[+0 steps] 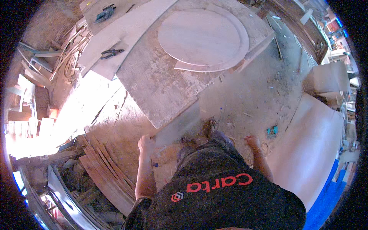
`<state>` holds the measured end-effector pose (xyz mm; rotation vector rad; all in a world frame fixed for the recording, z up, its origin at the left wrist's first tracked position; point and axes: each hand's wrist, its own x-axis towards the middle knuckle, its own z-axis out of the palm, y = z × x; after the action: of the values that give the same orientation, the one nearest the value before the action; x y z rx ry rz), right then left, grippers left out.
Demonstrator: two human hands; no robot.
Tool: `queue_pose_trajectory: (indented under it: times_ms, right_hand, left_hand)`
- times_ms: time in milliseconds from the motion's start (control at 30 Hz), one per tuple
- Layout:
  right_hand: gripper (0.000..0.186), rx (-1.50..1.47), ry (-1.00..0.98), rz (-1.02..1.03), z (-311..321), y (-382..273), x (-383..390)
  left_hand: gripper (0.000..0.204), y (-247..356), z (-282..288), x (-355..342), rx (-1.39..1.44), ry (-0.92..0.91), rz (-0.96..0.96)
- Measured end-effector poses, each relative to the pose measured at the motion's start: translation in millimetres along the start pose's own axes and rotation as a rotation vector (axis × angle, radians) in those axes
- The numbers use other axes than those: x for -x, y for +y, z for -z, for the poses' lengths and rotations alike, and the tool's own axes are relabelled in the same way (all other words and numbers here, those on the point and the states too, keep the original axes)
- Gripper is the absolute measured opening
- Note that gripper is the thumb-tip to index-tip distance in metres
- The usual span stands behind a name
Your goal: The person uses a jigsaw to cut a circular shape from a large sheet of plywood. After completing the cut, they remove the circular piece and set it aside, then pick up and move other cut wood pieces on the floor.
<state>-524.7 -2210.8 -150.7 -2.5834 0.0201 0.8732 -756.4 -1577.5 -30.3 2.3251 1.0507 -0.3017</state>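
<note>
My left hand (pixel 145 145) is closed on the lower end of a thin greyish board (pixel 178 124), which slants up and right beside the worktable (pixel 147 94). My right hand (pixel 252 142) hangs apart from the table over the floor, its fingers curled, with nothing seen in it. Across the far part of the table lies a large round pale panel (pixel 201 36), a curved strip (pixel 191 68) along its near rim. Dark-handled pliers (pixel 112 53) rest on a pale sheet (pixel 132 32) at the table's left.
A dark blue-grey power tool (pixel 105 14) sits at the far left. Wood strips (pixel 105 165) are stacked at lower left, with offcuts (pixel 71 55) beyond. To the right are a large curved pale sheet (pixel 310 142), a box-like block (pixel 330 78) and a small teal object (pixel 272 131) on the dusty floor.
</note>
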Motion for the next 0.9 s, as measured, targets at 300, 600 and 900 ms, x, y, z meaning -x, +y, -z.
queue_pose_trajectory:
  times_ms: [300,600,900]
  right_hand:
    - [0.055,-0.341,0.449,0.2,130,-200,-130]
    - [0.086,-0.665,0.399,0.412,190,-369,-295]
    - [0.094,-0.699,0.385,0.34,199,-414,-306]
  left_hand:
    - [0.031,14,-21,31,-0.122,0.159,0.121]
    - [0.044,44,-9,15,-0.182,0.237,0.266]
    - [0.033,106,38,-14,0.429,1.12,0.278]
